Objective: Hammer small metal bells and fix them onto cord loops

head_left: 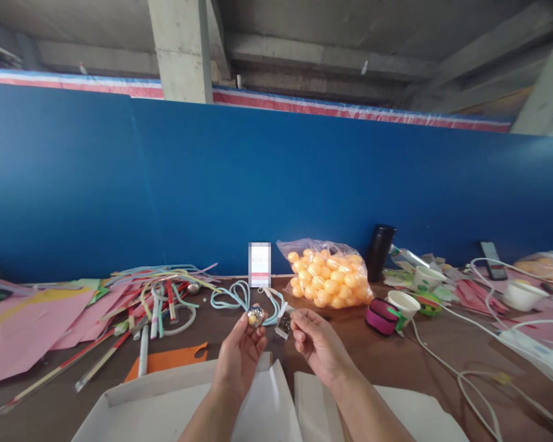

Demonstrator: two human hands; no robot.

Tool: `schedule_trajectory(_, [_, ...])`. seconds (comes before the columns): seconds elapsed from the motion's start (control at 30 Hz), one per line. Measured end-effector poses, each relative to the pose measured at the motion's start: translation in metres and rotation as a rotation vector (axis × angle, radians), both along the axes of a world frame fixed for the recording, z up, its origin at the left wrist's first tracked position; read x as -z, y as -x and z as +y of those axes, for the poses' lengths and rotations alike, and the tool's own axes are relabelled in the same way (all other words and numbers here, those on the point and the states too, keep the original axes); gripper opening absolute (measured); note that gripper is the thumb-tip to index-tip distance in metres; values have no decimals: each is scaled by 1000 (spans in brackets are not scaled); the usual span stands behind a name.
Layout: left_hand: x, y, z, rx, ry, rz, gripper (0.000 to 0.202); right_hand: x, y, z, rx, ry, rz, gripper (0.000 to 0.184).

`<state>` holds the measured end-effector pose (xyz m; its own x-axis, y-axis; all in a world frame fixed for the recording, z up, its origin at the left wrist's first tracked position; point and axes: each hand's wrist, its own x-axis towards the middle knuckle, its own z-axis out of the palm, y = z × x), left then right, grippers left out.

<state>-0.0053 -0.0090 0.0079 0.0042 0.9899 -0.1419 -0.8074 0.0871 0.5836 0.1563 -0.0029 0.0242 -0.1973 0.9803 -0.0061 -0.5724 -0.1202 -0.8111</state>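
The only writing I might read from here is on a small white card (259, 265) at the back, and it is pixelated past reading; the green print on a paper cup (427, 279) off to the right is too small for me to make out.

My left hand (239, 356) is half closed, palm up, with a shiny silver ball (255, 315) held at the fingertips; a yellowish patch shows on it. My right hand (320, 344) is curled, thumb meeting forefinger, and I cannot tell what the pinch grips, if anything. A small clear packet (283, 325) of dark bits sits right by those fingertips, between the two hands. Beyond them, pale blue cord (230, 296) and a bag of orange balls (329, 282) lie on the brown counter (368, 362).
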Motion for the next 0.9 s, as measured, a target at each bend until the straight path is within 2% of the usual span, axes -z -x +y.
schedule_trajectory(0.27, [1, 0, 0, 5, -7, -19, 24, 0, 1, 1, 39, 15, -34, 24])
schedule_trajectory(0.53, [-3, -5, -3, 37, -26, -14, 19, -1, 4, -3, 9, -25, -104, 22])
schedule_trajectory(0.9, [-2, -13, -9, 183, -110, 56, 19, -3, 9, -9, -28, -84, -207, 24])
